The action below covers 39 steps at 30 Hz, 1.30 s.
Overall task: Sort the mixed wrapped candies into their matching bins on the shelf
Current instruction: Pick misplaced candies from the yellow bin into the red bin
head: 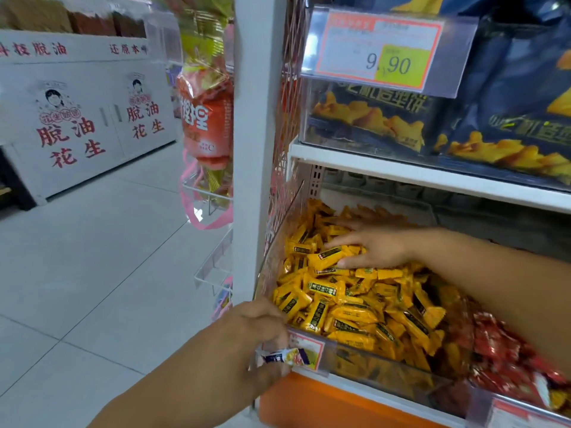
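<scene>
Nearest, the left hand point(262, 329) hangs just in front of the bin's near left corner. Its fingers are curled and pinch a small candy point(282, 356) in a white, blue and yellow wrapper. The candy lies crosswise just before a label point(309, 347) clipped to the bin's front edge. Below runs the orange base point(309, 403) of the shelf.

The clear-fronted bin point(370, 366) is heaped with yellow candies point(349, 307) with dark print. To the right, red candies point(506, 356) fill the next compartment, with a few yellow ones among them at the far right edge. Another label point(519, 415) shows at the lower right, blurred.

Farther in, the right hand point(377, 248) reaches in from the right and lies flat on the yellow heap. Its fingers are straight, spread and pointing left, their tips touching the wrappers and holding nothing.

Above, a white shelf board point(401, 171) carries dark blue snack bags point(509, 97) behind a clear guard. A price tag point(380, 54) there reads 9.90.

Left of the white post point(253, 149) hang orange bags point(207, 118) on a side rack. Beyond the pale tiled floor point(92, 273), a white display point(77, 118) with red characters stands far left.
</scene>
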Available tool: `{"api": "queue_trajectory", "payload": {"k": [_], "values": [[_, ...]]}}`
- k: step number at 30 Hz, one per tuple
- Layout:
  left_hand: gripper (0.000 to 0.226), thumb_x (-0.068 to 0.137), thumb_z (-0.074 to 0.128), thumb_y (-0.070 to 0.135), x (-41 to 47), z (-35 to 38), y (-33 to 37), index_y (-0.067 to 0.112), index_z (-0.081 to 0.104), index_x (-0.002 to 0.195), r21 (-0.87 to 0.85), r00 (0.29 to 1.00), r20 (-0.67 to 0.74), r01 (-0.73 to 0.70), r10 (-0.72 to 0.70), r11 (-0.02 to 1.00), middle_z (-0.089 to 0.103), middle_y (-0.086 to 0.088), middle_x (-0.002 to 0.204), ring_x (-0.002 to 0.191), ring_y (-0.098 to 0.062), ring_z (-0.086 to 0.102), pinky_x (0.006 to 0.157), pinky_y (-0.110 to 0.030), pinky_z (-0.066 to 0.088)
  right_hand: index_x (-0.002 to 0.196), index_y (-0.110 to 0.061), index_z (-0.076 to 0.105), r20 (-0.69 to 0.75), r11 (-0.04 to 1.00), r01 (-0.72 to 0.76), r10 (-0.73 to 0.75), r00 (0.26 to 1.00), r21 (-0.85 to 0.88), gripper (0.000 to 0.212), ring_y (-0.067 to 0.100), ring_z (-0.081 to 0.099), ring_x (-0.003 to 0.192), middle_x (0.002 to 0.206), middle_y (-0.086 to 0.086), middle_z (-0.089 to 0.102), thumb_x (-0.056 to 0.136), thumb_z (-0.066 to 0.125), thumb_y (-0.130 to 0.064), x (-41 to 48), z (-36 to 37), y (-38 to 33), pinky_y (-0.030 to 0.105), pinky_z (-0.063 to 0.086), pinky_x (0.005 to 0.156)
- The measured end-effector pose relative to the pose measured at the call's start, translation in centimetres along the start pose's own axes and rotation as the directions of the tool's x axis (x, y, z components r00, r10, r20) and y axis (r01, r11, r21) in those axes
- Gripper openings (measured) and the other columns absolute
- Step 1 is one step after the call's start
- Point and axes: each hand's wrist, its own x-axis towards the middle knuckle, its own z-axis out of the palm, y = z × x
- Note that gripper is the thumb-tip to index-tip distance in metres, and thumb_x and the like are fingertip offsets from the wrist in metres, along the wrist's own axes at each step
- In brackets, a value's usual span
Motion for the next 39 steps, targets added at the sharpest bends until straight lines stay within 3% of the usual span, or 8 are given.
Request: {"api": "queue_trajectory", "payload": {"k": [4,9,14,20,25,30,35,39], "values": [[0.012,0.085,0.068,0.044,-0.3,-0.1,0.1,0.034,0.062,0.090,-0.001,1.000,-0.023,0.017,-0.017,1.000,0.042,0.038,0.121,0.115,0.015,0.042,0.094,-0.010,0.038,0.144,-0.049,0.029,0.067,0.999,-0.027,0.024,0.997,0.047,0.062,0.021,0.011,0.148,0.162,-0.003,0.004,0.088,0.050,-0.062,-1.3,-1.8,-1.7,0.039,0.013,0.119],[0.015,0.084,0.070,0.041,-0.2,-0.3,0.3,0.029,0.063,0.090,-0.007,0.999,-0.005,0.048,-0.048,0.999,0.046,0.034,0.120,0.111,0.011,0.045,0.087,-0.003,0.034,0.130,-0.050,0.047,-0.073,0.952,0.303,-0.305,0.950,-0.039,0.040,0.018,0.018,0.141,0.145,-0.013,0.041,0.091,0.045,-0.061,-0.6,-0.9,-9.0,0.054,0.007,0.115],[0.015,0.082,0.073,0.035,0.1,-0.4,0.6,0.025,0.064,0.087,-0.012,0.998,0.024,0.054,-0.054,0.998,0.047,0.028,0.116,0.109,0.010,0.045,0.082,-0.001,0.032,0.132,-0.058,0.039,0.021,0.967,0.222,-0.221,0.975,-0.123,0.051,0.023,0.000,0.147,0.154,-0.015,0.027,0.084,0.039,-0.075,1.1,1.6,-8.6,0.068,-0.007,0.109],[0.013,0.083,0.072,0.036,0.0,-0.6,0.6,0.031,0.060,0.085,-0.008,0.997,0.042,0.060,-0.060,0.998,0.048,0.028,0.117,0.109,0.008,0.046,0.078,0.001,0.033,0.138,-0.052,0.038,0.012,0.996,0.058,-0.057,0.998,-0.064,0.050,0.023,0.001,0.149,0.159,-0.016,0.015,0.090,0.043,-0.066,0.7,0.0,-2.6,0.053,0.011,0.118],[0.016,0.086,0.068,0.035,0.0,-0.5,0.8,0.040,0.053,0.088,0.016,0.999,0.022,0.035,-0.035,0.999,0.052,0.024,0.116,0.106,0.006,0.047,0.078,0.002,0.031,0.140,-0.038,0.042,-0.072,0.995,0.040,-0.033,0.997,0.093,0.050,0.014,0.020,0.145,0.155,-0.009,0.029,0.093,0.052,-0.050,-0.4,-1.1,-1.4,0.033,0.014,0.117],[0.014,0.086,0.067,0.038,0.0,-0.5,0.7,0.042,0.054,0.090,0.042,0.999,0.002,0.033,-0.033,0.999,0.053,0.025,0.113,0.103,0.004,0.050,0.080,-0.005,0.038,0.134,-0.032,0.051,0.002,0.986,0.019,-0.019,1.000,0.165,0.046,0.013,0.037,0.135,0.148,-0.006,0.040,0.090,0.060,-0.044,-2.1,-2.4,-1.2,0.028,0.027,0.111],[0.011,0.088,0.065,0.036,0.4,-0.6,1.3,0.027,0.061,0.095,0.091,0.999,-0.014,0.038,-0.037,0.995,0.058,0.014,0.108,0.099,-0.006,0.053,0.083,-0.016,0.044,0.109,-0.024,0.070,-0.313,0.951,0.253,-0.190,0.930,0.176,0.021,0.005,0.060,0.103,0.112,-0.012,0.066,0.093,0.059,-0.033,-1.0,-2.3,-5.7,0.029,0.044,0.097],[0.016,0.086,0.066,0.043,0.4,-0.5,0.9,0.032,0.058,0.094,0.079,0.996,-0.032,0.087,-0.085,0.993,0.057,0.017,0.104,0.097,-0.005,0.054,0.083,-0.020,0.047,0.120,-0.026,0.065,-0.112,0.980,0.198,-0.194,0.975,0.023,0.027,0.013,0.056,0.113,0.122,-0.008,0.062,0.095,0.059,-0.022,2.8,-0.7,-6.3,0.032,0.044,0.097]]}}
